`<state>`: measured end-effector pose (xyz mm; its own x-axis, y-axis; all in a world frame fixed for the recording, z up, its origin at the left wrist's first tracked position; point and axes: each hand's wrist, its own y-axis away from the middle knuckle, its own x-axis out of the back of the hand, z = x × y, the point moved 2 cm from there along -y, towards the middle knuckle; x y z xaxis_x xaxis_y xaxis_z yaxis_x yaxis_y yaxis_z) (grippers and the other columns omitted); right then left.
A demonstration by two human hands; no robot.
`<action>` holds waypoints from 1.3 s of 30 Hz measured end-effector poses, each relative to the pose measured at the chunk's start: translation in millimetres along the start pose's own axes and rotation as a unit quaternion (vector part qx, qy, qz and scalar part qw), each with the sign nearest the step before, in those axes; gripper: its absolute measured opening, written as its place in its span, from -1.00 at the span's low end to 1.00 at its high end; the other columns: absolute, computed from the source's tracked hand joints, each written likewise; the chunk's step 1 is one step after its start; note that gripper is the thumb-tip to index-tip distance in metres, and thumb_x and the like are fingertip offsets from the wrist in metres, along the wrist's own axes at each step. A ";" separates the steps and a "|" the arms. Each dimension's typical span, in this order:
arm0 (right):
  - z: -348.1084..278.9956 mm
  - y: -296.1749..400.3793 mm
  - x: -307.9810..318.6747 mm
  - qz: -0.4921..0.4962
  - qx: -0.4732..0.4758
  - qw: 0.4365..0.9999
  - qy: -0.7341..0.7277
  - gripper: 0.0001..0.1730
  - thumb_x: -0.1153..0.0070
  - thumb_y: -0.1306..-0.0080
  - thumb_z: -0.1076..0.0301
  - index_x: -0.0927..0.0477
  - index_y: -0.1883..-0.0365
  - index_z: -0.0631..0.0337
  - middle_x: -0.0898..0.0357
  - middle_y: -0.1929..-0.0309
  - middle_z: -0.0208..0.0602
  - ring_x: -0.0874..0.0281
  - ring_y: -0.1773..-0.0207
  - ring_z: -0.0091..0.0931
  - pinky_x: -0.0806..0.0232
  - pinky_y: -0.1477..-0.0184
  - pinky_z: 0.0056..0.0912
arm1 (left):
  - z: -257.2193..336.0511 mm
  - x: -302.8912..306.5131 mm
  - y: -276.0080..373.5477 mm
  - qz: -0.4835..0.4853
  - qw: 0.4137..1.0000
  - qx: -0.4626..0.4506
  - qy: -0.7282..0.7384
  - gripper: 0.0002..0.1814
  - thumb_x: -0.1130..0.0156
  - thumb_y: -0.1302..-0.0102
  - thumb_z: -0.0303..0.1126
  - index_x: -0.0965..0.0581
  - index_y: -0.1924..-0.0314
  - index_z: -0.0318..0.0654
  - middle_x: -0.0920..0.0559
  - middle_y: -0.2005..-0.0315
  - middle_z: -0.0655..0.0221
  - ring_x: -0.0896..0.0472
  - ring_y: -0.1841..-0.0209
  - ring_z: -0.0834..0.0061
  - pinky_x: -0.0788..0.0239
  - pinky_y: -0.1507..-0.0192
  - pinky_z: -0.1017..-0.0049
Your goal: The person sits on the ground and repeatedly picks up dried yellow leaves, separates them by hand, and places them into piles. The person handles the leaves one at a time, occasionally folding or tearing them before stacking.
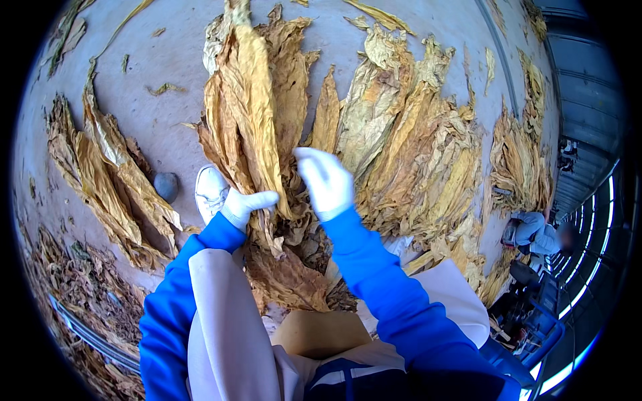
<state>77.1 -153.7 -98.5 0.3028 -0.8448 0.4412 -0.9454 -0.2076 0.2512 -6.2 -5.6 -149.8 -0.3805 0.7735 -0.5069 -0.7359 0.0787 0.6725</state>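
Observation:
Both my hands wear white gloves. My left hand point(247, 203) is around the lower part of a bundle of dried yellow-brown leaves point(246, 110), which look like tobacco; its thumb lies across them and its fingers are hidden beneath. Just right of the bundle, my right hand point(323, 180) is raised over the leaves with nothing visible in it; its fingers are close together and slightly blurred. A broad pile of dried leaves point(411, 145) spreads over the floor to its right. Darker, crumpled leaves point(286, 278) lie between my legs.
More long leaves point(110, 175) lie at the left beside a round grey stone point(166, 187). My white shoe point(210, 190) stands near my left hand. Leaf scraps point(85, 280) cover the lower left. Another leaf pile point(521, 160), a seated person point(539, 233) and a blue crate point(544, 321) are at the right.

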 end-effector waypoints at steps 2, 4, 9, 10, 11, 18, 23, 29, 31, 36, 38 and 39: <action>44.6 0.1 39.8 0.106 -0.098 0.989 0.010 -0.80 -0.05 -0.21 0.29 -0.58 0.25 0.17 -0.55 0.22 -0.24 -0.52 0.19 -0.37 -0.35 0.10 -0.37 | 6.3 3.1 2.6 0.024 0.999 0.039 -0.002 -0.59 -0.32 0.06 -0.52 -0.50 0.12 -0.33 -0.61 0.36 0.34 -0.55 0.44 0.48 -0.40 0.40 0.52; 77.6 1.1 64.1 0.198 -0.163 0.959 0.121 -0.57 -0.14 -0.14 0.21 -0.43 0.08 0.26 -0.46 0.10 -0.15 -0.48 0.11 -0.36 -0.33 0.06 -0.35 | 12.8 -2.5 6.2 0.047 0.997 -0.012 0.057 -0.55 -0.29 0.04 -0.53 -0.47 0.06 -0.36 -0.61 0.31 0.27 -0.57 0.37 0.40 -0.42 0.30 0.47; 102.2 -18.9 57.1 0.104 -0.322 0.880 0.333 0.00 -0.30 0.06 0.07 -0.05 -0.23 0.35 -0.18 -0.19 0.15 -0.27 -0.16 -0.03 -0.20 -0.14 -0.15 | 24.1 -12.7 12.7 0.035 0.994 -0.038 0.092 -0.48 -0.24 0.04 -0.58 -0.41 -0.02 -0.38 -0.58 0.21 0.20 -0.58 0.24 0.27 -0.44 0.12 0.35; 109.6 -23.1 59.9 0.106 -0.313 0.890 0.315 -0.02 -0.30 0.05 0.10 -0.08 -0.23 0.35 -0.22 -0.17 0.13 -0.29 -0.15 -0.09 -0.21 -0.14 -0.19 | 27.4 -15.2 14.0 0.026 0.995 -0.032 0.088 -0.48 -0.24 0.04 -0.58 -0.41 -0.01 -0.38 -0.58 0.21 0.21 -0.58 0.24 0.27 -0.44 0.13 0.34; 122.6 -26.9 66.1 0.109 -0.304 0.899 0.296 -0.04 -0.30 0.04 0.13 -0.10 -0.23 0.36 -0.25 -0.16 0.11 -0.32 -0.15 -0.15 -0.22 -0.13 -0.22 | 29.1 -17.6 13.9 0.032 0.995 -0.047 0.079 -0.49 -0.23 0.04 -0.58 -0.41 -0.01 -0.39 -0.58 0.21 0.21 -0.58 0.24 0.27 -0.45 0.13 0.34; 69.1 11.5 134.9 0.031 -0.092 0.936 -0.337 -0.38 -0.07 -0.23 0.18 -0.23 -0.16 0.34 -0.42 0.01 -0.23 -0.44 0.08 -0.42 -0.34 0.08 -0.46 | 21.2 -10.0 12.4 0.058 0.992 -0.061 0.093 -0.46 -0.21 0.06 -0.59 -0.39 -0.03 -0.37 -0.58 0.22 0.24 -0.57 0.23 0.28 -0.45 0.15 0.33; 189.5 22.5 183.7 0.227 -0.219 0.944 -0.093 -0.59 -0.01 -0.28 0.10 -0.45 0.07 0.25 -0.50 0.29 -0.35 -0.43 0.38 -0.51 -0.34 0.35 -0.36 | 32.0 -33.3 9.5 0.047 0.995 -0.057 0.074 -0.48 -0.21 0.05 -0.60 -0.40 -0.02 -0.36 -0.59 0.24 0.25 -0.59 0.27 0.29 -0.46 0.16 0.34; 152.5 13.9 178.6 -0.001 -0.188 0.862 -0.471 -0.59 0.13 -0.33 0.25 -0.28 -0.14 0.05 -0.46 0.38 -0.40 -0.34 0.54 -0.50 -0.26 0.55 -0.39 | 22.2 -8.3 10.1 0.076 0.994 -0.034 0.072 -0.48 -0.21 0.04 -0.60 -0.41 -0.02 -0.35 -0.59 0.23 0.24 -0.59 0.26 0.30 -0.46 0.16 0.34; 122.7 15.3 165.9 0.052 -0.145 0.865 -0.478 -0.59 0.14 -0.34 0.23 -0.26 -0.15 0.08 -0.37 0.45 -0.45 -0.20 0.62 -0.57 -0.08 0.65 -0.46 | 32.9 -23.8 14.8 0.069 0.993 -0.049 0.078 -0.48 -0.21 0.03 -0.59 -0.41 -0.02 -0.36 -0.59 0.24 0.24 -0.59 0.28 0.32 -0.47 0.18 0.35; 96.8 9.6 157.5 0.118 -0.194 0.880 -0.417 -0.60 0.13 -0.36 0.23 -0.27 -0.13 0.18 -0.40 0.34 -0.40 -0.09 0.64 -0.68 0.06 0.67 -0.63 | 40.1 -32.5 17.8 0.079 0.994 -0.061 0.044 -0.48 -0.21 0.02 -0.58 -0.41 -0.03 -0.35 -0.58 0.22 0.25 -0.58 0.27 0.31 -0.47 0.17 0.35; 92.8 11.5 166.1 0.135 -0.168 0.861 -0.460 -0.62 0.19 -0.38 0.26 -0.28 -0.12 0.18 -0.42 0.32 -0.38 -0.06 0.65 -0.67 0.06 0.66 -0.63 | 40.0 -31.6 17.9 0.095 0.994 -0.053 0.028 -0.48 -0.21 0.03 -0.58 -0.41 -0.03 -0.34 -0.58 0.20 0.25 -0.58 0.26 0.30 -0.47 0.16 0.34; 84.4 12.3 163.2 0.130 -0.167 0.856 -0.473 -0.63 0.20 -0.39 0.25 -0.29 -0.12 0.18 -0.43 0.33 -0.38 -0.06 0.65 -0.68 0.06 0.66 -0.63 | 36.4 -24.7 14.7 0.099 0.994 -0.043 0.025 -0.48 -0.22 0.04 -0.58 -0.41 -0.02 -0.34 -0.58 0.20 0.25 -0.58 0.25 0.29 -0.47 0.16 0.34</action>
<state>104.7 -335.8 -96.2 -0.2944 -0.8952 -0.3347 -0.8315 0.0673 0.5514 12.8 -0.7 -107.7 -0.5482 0.7357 -0.3978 -0.6883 -0.1266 0.7143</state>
